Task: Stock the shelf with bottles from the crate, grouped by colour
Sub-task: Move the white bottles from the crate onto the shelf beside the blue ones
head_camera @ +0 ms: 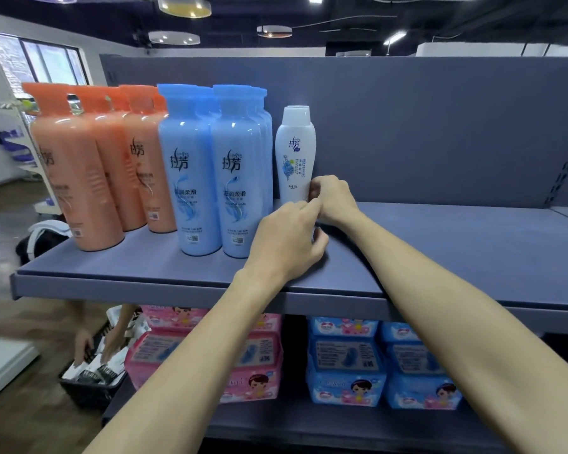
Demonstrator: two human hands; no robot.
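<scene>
A white bottle (294,155) stands upright at the back of the grey shelf (184,283), just right of two rows of blue bottles (217,172). Rows of orange bottles (89,165) fill the shelf's left end. My right hand (330,196) holds the white bottle's lower right side with curled fingers. My left hand (287,239) is in front of the bottle's base, fingers curled and fingertips at its foot. Whether it holds anything is hidden behind the hand.
Bare grey shelf board stretches to the right of the white bottle. On the shelf below sit pink packs (210,352) and blue packs (381,358). At lower left another person's hands reach into a black basket (89,385) of packets on the floor.
</scene>
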